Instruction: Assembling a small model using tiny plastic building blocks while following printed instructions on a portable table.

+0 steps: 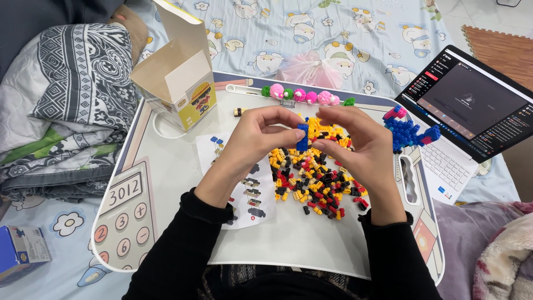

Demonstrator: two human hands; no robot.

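Blue brick piece (302, 138), small, hard and studded, sits pinched between both hands above the white lap surface (183, 166). The left hand (256, 136) closes its grip on the piece's left side with thumb and fingertips; the right hand (355, 141) closes on its right side, fingers curled over the top. Directly beneath lies a loose pile of tiny bricks (316, 180) in yellow, red and black. An open cardboard box (177, 75), white and yellow with a picture on its front, stands at the surface's far left, flap raised. A printed instruction sheet (252, 194) lies flat under the left wrist. A finished blue and pink brick model (408, 130) rests at the right edge, beside an open laptop (472, 111). A row of pink and green beads (305, 95) lines the far edge, with a pink gauze pouch (308, 69) behind it on the cartoon-print bedsheet (355, 33). A small blue box (22, 250) lies at lower left.
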